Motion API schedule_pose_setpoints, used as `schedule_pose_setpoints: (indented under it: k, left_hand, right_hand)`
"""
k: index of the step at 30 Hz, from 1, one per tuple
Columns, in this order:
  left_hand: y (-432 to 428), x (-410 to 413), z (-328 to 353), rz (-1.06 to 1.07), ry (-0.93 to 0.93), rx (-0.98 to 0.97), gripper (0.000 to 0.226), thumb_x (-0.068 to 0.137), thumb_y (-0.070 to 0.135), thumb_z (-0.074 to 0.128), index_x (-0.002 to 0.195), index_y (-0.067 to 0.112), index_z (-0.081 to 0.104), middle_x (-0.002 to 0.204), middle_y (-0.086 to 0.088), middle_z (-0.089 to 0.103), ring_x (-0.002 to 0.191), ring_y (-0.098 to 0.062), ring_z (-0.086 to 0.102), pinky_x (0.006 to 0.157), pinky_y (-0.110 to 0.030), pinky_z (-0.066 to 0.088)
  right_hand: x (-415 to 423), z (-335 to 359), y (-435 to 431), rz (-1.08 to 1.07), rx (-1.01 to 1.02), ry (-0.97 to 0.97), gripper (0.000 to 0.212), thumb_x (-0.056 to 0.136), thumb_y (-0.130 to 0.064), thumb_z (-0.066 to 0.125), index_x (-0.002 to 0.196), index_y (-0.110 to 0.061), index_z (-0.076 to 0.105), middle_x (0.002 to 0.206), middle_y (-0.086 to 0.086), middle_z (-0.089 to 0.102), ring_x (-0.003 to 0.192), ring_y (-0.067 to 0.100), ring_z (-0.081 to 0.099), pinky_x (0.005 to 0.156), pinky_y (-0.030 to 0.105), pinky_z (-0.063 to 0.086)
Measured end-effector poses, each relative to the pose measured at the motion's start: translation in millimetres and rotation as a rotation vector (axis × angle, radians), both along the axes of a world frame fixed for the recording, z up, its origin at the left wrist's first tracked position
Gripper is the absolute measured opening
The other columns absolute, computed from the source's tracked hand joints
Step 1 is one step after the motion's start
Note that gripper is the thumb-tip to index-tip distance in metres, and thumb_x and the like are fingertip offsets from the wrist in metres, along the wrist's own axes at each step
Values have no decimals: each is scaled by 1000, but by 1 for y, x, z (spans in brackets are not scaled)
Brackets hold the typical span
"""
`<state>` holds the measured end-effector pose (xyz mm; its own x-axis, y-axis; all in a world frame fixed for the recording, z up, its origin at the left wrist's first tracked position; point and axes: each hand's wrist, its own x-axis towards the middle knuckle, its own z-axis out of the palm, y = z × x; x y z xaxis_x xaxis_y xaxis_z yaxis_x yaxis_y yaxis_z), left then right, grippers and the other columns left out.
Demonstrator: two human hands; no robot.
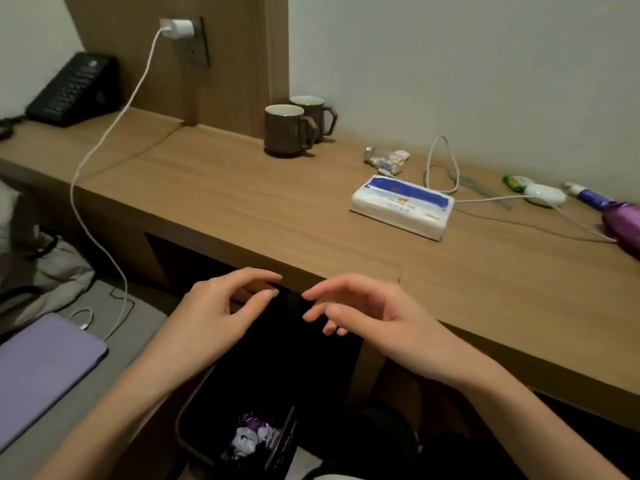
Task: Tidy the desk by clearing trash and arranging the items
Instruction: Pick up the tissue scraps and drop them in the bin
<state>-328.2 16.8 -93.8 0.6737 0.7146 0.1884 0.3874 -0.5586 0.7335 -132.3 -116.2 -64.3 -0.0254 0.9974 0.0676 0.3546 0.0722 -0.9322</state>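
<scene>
While our two hands hang in front of the desk, the trash bin (180, 432) stands on the floor directly below them, with crumpled white and purple wrappers (252, 434) lying in its bottom. Our left hand (214, 313) and our right hand (363, 317) are both empty. Their fingers are loosely curved and spread, and the fingertips turn toward each other with a gap between, well above the wrappers.

One flat purple case (45, 368) lies to the left on a grey surface. Beyond the hands runs the wooden desk (225, 202). On it we count one tissue pack (401, 206), white with a blue top. Just behind it are one small heap of pale scraps (388, 159) and one looped white cable (441, 168).

Farther right lie one white oval device (543, 195), one green item (514, 183), one blue item (588, 195) and one shiny purple object (623, 220); we cannot tell what these are. Two brown mugs (285, 131) stand close together near the wall. One black telephone (74, 90) sits far left, and one white charger (176, 28) is plugged into the socket above.
</scene>
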Motion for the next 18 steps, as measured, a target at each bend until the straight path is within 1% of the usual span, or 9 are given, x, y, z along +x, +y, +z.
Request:
schedule_pose_setpoints:
  k: [2,5,6,9,11,13,14,16,18]
  left_hand:
    - [-4,16,19,-15,-33,25,24,87,36,57,109,43,63,94,22,70,94,8,62,81,-19,51]
    - [-8,45,42,-40,-74,50,26,89,35,56,114,40,61,97,20,69,95,6,61,83,-21,50]
    - [-9,56,48,-49,-81,53,27,89,34,56,115,38,61,99,18,68,96,4,60,83,-21,50]
    - [-8,92,57,-64,-97,70,29,90,31,56,118,34,59,103,16,66,96,0,60,83,-24,52]
    - [-7,115,58,-67,-84,90,32,90,32,56,122,36,56,108,16,64,97,-2,59,84,-26,53]
    - [-8,137,59,-80,-48,120,37,90,33,56,127,37,51,118,15,59,105,-3,56,87,-27,52]
    - [-8,147,59,-86,-29,141,40,90,34,56,130,37,48,125,14,56,110,-3,53,90,-28,51]
    - [-9,167,58,-94,5,186,46,90,37,55,134,36,43,135,11,48,121,-6,45,98,-33,46]
    - [-7,187,54,-107,29,232,50,90,42,53,137,35,40,141,9,43,129,-9,37,105,-36,38]
  right_hand:
    - [15,16,-11,-65,70,-51,24,97,-15,52,117,-17,63,105,-2,72,91,10,67,79,21,52]
    - [42,30,-23,-172,143,-151,23,96,-20,53,116,-25,62,105,-7,70,95,11,66,84,32,55]
    - [53,32,-26,-211,160,-184,22,96,-21,53,115,-29,62,105,-10,70,96,11,65,84,33,55]
    - [87,31,-31,-339,186,-260,22,95,-24,53,109,-38,61,103,-15,68,98,6,63,85,32,54]
    - [108,28,-32,-427,176,-319,20,95,-26,53,107,-40,60,106,-19,64,100,3,60,86,29,54]
    - [129,21,-32,-527,145,-399,20,96,-26,51,110,-38,58,113,-18,58,105,2,55,86,24,52]
    - [139,17,-32,-576,139,-453,21,96,-26,51,113,-38,56,117,-17,55,108,2,52,88,24,50]
    - [163,8,-31,-673,171,-599,24,95,-26,52,117,-36,55,124,-14,51,116,3,43,96,31,46]
    - [187,1,-29,-767,205,-722,27,93,-24,55,120,-30,57,131,-9,48,120,5,34,103,30,36]
